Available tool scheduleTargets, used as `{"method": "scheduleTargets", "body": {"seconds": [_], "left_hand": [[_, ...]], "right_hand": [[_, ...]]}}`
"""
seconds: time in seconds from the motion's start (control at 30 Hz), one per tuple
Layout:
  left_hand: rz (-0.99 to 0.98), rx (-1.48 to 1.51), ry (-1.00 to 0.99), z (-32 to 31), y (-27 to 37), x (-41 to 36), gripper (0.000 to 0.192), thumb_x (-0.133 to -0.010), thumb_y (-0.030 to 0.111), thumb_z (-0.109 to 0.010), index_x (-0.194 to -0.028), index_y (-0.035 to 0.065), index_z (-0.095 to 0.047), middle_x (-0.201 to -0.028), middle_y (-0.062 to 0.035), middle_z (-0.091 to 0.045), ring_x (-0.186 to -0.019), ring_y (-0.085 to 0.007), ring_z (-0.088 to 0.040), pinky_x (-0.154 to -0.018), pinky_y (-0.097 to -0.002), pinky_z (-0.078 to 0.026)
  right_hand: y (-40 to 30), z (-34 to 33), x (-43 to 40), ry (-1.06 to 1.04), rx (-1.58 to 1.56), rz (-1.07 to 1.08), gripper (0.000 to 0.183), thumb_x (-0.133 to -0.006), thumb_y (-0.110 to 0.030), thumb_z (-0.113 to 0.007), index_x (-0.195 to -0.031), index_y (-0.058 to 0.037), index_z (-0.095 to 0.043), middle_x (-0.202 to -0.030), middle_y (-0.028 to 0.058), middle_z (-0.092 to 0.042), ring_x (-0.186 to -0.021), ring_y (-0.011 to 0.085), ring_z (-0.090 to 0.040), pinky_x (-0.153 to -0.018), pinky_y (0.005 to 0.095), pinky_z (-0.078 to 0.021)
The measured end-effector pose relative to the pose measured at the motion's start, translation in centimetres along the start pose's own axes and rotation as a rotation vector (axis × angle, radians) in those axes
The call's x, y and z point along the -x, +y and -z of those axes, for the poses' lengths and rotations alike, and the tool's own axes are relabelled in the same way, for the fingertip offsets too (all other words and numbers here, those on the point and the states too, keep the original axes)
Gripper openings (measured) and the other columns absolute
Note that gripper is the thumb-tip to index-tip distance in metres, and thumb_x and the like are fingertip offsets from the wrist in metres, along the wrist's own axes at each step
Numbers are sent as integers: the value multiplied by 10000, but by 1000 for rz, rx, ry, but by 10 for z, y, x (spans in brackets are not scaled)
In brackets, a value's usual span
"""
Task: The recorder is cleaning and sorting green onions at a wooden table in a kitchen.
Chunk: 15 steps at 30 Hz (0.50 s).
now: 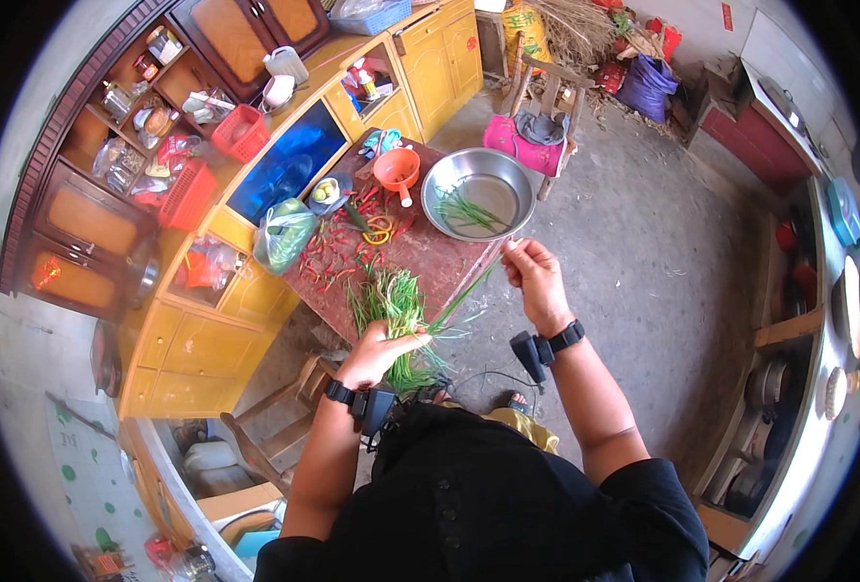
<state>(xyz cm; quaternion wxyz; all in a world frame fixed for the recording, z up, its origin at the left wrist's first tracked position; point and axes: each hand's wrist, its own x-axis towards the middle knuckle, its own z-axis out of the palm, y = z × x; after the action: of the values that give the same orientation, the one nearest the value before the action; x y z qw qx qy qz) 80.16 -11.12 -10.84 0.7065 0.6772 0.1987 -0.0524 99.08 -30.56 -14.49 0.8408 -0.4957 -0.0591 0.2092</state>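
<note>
A thick bunch of chive-like greens (pixel 394 302) hangs over the near edge of a worn red table (pixel 430 273). My left hand (pixel 379 353) is closed around it, the thumb pointing right. A few long green stalks (pixel 466 291) slant up from there towards my right hand (pixel 535 280), whose thumb and forefinger pinch their pale ends. Just beyond my right hand stands a wide steel basin (pixel 516 182) on the table corner, with some cut green stalks (pixel 470 209) lying inside. Red chili peppers (pixel 328 251) are scattered on the table left of the basin.
An orange plastic ladle (pixel 397 169), yellow-handled scissors (pixel 378 229) and a bag of green vegetables (pixel 284 233) lie on or beside the table. Yellow cabinets (pixel 204 349) line the left. A chair with a pink cushion (pixel 524 145) stands behind the basin. Another wooden chair (pixel 277 429) is near my left elbow.
</note>
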Motion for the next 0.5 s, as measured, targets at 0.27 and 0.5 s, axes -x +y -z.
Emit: {"method": "scheduleTargets", "body": {"seconds": [0.27, 0.5], "left_hand": [[6, -56, -81, 25, -5, 6, 139, -869, 105, -668, -976, 16, -674, -840, 15, -633, -753, -69, -562, -673, -234, -446], [-27, 22, 76, 45, -18, 4, 122, -861, 85, -671, -959, 13, -665, -821, -3, -633, -697, -80, -557, -625, -238, -439]], "right_hand": [[-18, 27, -18, 196, 4, 67, 192, -927, -195, -607, -776, -76, -592, -684, -15, -567, -560, 41, -430, -514, 190, -339], [-23, 32, -33, 293, -37, 199, 167, -931, -194, -597, -827, -64, -588, -710, 2, -578, -576, 54, -452, -515, 201, -365]]}}
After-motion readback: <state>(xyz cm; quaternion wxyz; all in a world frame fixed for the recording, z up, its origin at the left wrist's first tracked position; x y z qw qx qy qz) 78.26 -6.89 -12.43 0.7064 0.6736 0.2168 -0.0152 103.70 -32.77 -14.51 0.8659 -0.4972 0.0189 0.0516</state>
